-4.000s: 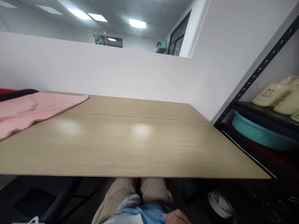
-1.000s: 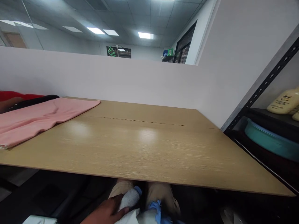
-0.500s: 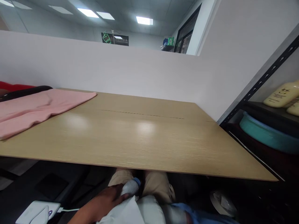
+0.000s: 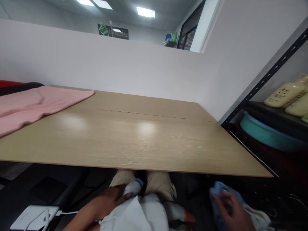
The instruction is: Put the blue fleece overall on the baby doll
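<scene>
My left hand (image 4: 106,200) lies on a pile of white and grey clothes (image 4: 139,213) in my lap, below the front edge of the wooden table (image 4: 134,141). Its fingers rest closed over a grey sock with a blue toe (image 4: 132,187). My right hand (image 4: 229,210) is low at the right, blurred by motion, and grips a light blue cloth (image 4: 218,192) away from my lap. My knees in beige trousers (image 4: 158,184) show under the table edge.
A folded pink garment (image 4: 33,104) lies on the table's left end. A black metal shelf (image 4: 264,80) at the right holds a teal basin (image 4: 269,134) and cream bottles (image 4: 286,94). A white device with a cable (image 4: 33,216) lies at the lower left. A white partition stands behind the table.
My right hand has come out to the right with the light blue cloth, which lay in my lap before. My left hand stays on the grey sock. The view has tipped slightly.
</scene>
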{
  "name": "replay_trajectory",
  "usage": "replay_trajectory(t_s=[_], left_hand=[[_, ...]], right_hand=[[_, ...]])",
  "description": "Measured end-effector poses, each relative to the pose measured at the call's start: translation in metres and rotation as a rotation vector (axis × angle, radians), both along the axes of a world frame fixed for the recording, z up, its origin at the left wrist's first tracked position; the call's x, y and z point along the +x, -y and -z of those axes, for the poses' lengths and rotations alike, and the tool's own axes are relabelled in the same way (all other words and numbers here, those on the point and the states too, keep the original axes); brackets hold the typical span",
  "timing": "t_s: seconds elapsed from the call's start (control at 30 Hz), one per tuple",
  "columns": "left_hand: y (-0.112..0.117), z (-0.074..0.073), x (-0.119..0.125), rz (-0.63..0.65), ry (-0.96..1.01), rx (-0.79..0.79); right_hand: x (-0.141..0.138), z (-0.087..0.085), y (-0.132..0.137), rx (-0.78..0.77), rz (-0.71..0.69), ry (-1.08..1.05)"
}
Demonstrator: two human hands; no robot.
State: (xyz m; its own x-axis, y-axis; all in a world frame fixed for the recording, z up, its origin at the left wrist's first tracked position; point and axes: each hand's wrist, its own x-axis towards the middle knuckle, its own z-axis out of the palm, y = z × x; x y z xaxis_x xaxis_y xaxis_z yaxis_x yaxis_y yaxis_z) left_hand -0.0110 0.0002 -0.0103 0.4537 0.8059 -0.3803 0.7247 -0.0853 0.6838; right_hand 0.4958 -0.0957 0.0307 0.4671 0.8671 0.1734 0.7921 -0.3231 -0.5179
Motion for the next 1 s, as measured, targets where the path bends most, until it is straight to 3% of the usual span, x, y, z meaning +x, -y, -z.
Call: replay_trajectory(t_s=[0.07, 0.17, 0.23, 0.27, 0.33, 0.43, 0.6, 0.7, 0.83, 1.0], left_hand=[[0.000, -0.003, 0.000, 0.015, -0.023, -0.014], [0.003, -0.003, -0.001, 0.007, -0.036, -0.014], [0.005, -0.001, -0.004, -0.006, -0.041, -0.028], [0.007, 0.000, -0.006, -0.020, -0.047, -0.042], [0.011, 0.001, -0.009, -0.060, -0.055, -0.067], [0.014, 0.003, -0.013, -0.102, -0.045, -0.073], [0.012, 0.001, -0.012, -0.113, -0.048, -0.057], [0.010, -0.006, -0.008, -0.094, -0.045, -0.051], [0.009, -0.019, -0.003, -0.056, -0.047, -0.059], [0.008, -0.018, -0.002, -0.012, -0.053, -0.053]], right_hand=[[-0.062, 0.014, -0.033, 0.001, -0.222, -0.071], [-0.155, 0.023, -0.069, -0.078, -0.635, 0.046], [-0.193, 0.017, -0.080, -0.112, -0.898, 0.083], [-0.202, 0.012, -0.083, -0.106, -0.957, 0.093], [-0.202, 0.002, -0.082, -0.101, -0.995, 0.042], [-0.176, 0.001, -0.074, -0.078, -0.913, -0.073], [-0.129, 0.031, -0.051, -0.061, -0.687, -0.117], [-0.115, 0.046, -0.042, -0.136, -0.704, -0.142], [-0.119, 0.056, -0.050, -0.122, -0.780, -0.164], [-0.144, 0.067, -0.089, 0.157, -0.624, -0.234]])
